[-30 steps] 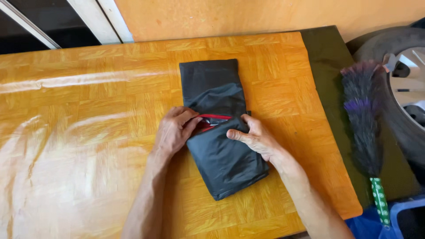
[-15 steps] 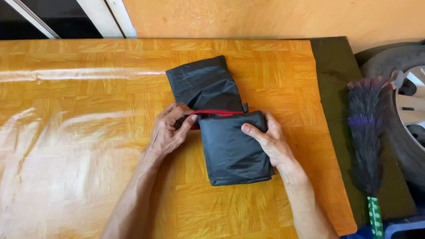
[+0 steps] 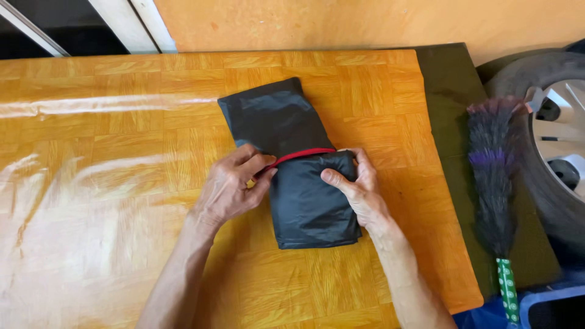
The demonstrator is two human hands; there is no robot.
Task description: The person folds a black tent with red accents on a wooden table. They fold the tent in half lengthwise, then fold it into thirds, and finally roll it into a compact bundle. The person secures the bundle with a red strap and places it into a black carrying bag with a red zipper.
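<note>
- Nearest the camera, two bare forearms reach up over the glossy orange wood-pattern surface [image 3: 91,201].
- Left hand [image 3: 228,189] pinches the left end of the red drawstring [image 3: 303,154], its grip closed on the folded edge of the black plastic bag [image 3: 292,164].
- Right hand [image 3: 359,186] grasps the right end of that same fold, thumb pressed on top of the bag, fingers curled round the edge.
- Near half of the bag is doubled over and lies thick; far half lies flat on the surface, angled slightly left.
- Off to the right, a dark feather duster [image 3: 490,176] with a green patterned handle lies on a dark mat [image 3: 445,91].
- Beyond it, a car wheel [image 3: 548,140].
- Farthest, an orange wall [image 3: 365,24].
</note>
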